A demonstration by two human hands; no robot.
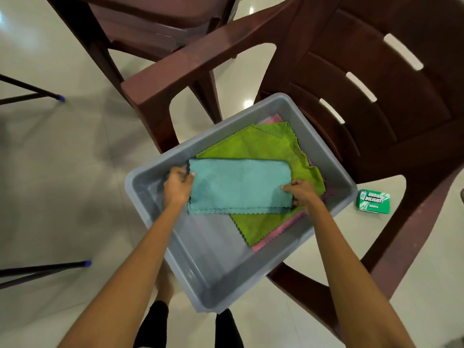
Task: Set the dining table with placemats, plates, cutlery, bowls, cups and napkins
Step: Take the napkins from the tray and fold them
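Hands grip a folded teal cloth (239, 185) by its short ends, left hand (177, 185) and right hand (302, 192) each pinching an edge, apparently to keep the fold flat. The cloth sits over green cloths (263, 146) and a pink cloth (276, 234) in a grey tub (200, 267) resting on a brown plastic chair (364, 109), likely napkins for the table.

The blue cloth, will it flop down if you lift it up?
Probably yes. The blue cloth looks soft and thin, so it would likely droop between the left hand and right hand. It seems light, and its folded layers may fall open.
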